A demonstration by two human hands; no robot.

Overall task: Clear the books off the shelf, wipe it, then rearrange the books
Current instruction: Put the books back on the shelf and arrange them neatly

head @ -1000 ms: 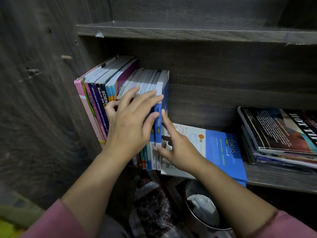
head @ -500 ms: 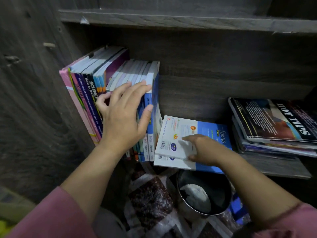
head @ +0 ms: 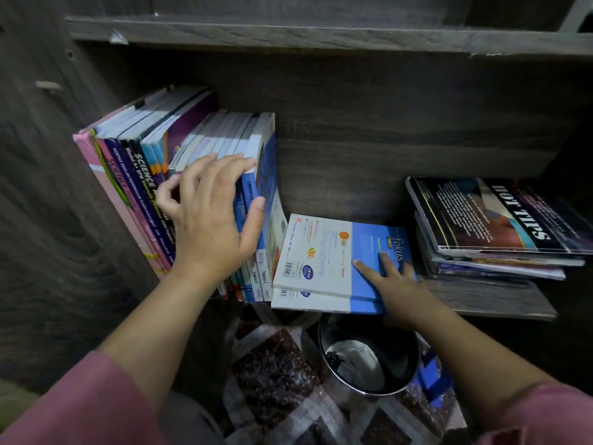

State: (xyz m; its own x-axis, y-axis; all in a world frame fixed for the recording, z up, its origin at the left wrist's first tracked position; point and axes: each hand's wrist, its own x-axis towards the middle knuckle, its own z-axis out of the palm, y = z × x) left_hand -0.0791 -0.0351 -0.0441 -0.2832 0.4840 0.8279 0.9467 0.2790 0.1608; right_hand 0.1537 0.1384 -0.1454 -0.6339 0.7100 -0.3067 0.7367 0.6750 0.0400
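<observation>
A row of upright books (head: 154, 162) leans against the left wall of the dark wooden shelf (head: 494, 300). My left hand (head: 211, 216) is pressed flat against their spines, fingers spread over the blue and white ones on the right. Two blue-and-white "fokus" books (head: 324, 255) lie flat in the middle of the shelf, their front edges overhanging it. My right hand (head: 391, 284) grips the right front corner of these flat books, fingers on the top cover. A stack of magazines (head: 500, 220) lies flat at the right.
Below the shelf a round metal bin (head: 369, 358) stands on a patterned mat (head: 276, 374). Another shelf board (head: 321, 33) runs overhead. The cabinet's side wall (head: 48, 220) closes off the left.
My right hand left the upright books and moved right onto the corner of the flat books. My left hand stayed against the upright row. The view shifted slightly.
</observation>
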